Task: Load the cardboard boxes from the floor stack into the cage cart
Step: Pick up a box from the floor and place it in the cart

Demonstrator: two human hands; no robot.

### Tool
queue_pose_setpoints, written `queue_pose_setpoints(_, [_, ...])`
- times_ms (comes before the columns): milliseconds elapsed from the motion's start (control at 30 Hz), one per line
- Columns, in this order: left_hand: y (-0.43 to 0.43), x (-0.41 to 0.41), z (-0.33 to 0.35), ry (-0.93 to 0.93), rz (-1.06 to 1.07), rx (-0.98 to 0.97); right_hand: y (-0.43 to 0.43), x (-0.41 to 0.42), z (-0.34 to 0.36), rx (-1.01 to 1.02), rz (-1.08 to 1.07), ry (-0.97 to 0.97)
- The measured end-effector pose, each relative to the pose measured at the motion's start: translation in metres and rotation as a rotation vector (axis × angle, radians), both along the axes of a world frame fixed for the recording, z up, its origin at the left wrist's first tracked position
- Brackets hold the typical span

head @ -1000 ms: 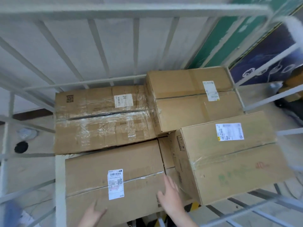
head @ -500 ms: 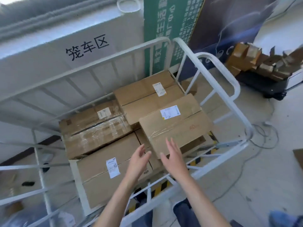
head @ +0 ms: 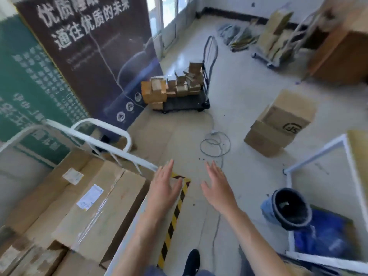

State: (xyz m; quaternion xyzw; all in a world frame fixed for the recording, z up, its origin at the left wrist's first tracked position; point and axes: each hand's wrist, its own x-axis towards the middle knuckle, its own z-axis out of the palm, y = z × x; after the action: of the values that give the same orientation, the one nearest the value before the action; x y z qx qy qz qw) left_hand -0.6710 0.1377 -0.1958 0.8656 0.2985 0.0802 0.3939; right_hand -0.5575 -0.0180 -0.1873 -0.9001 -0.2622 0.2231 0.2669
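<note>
Hands, left (head: 165, 188) and right (head: 218, 188), hang open and empty, likely freed for the floor stack (head: 278, 124) (cart (head: 103, 134) beside them holds boxes (head: 95, 202))

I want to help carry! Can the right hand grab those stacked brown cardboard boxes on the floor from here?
Probably not yet. The right hand is open and empty, and the stacked brown cardboard boxes sit well ahead across bare floor.
</note>
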Motion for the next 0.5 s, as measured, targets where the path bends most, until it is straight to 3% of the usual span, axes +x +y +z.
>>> queue_pose_setpoints(167, [-0.044, 0.098, 0.000, 0.066, -0.307, 0.267, -0.096, 0.079, 0.005, 0.001, -0.248, -0.055])
queue_pose_setpoints(267, [-0.060, 0.150, -0.010, 0.135, -0.453, 0.350, -0.140, 0.120, -0.001, -0.113, -0.345, -0.035])
queue_pose_setpoints(500, [-0.069, 0.292, -0.033, 0.234, -0.524, 0.460, -0.171, 0.216, -0.025, -0.342, -0.372, 0.000])
